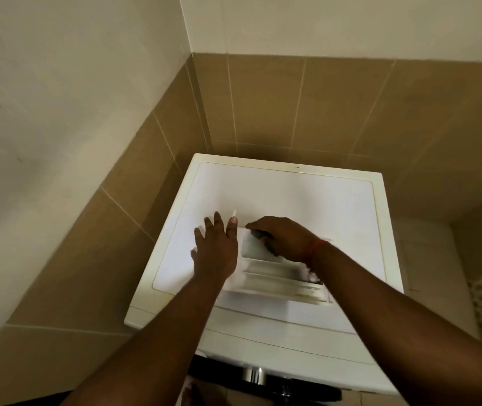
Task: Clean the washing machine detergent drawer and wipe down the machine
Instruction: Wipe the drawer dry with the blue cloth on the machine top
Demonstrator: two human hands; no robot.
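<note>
Two hands work a detergent drawer [274,273] lying atop the washing machine [321,200]: left hand [214,247], fingers spread, steadies it; right hand [280,234] grips a dark scrubber [258,233]. Best practice: brace firmly, scrub compartment corners.

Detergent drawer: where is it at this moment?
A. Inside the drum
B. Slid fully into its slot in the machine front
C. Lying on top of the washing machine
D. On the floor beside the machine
C: the detergent drawer lies on the white top of the washing machine, with the left hand flat beside it and the right hand over its far end.
</note>
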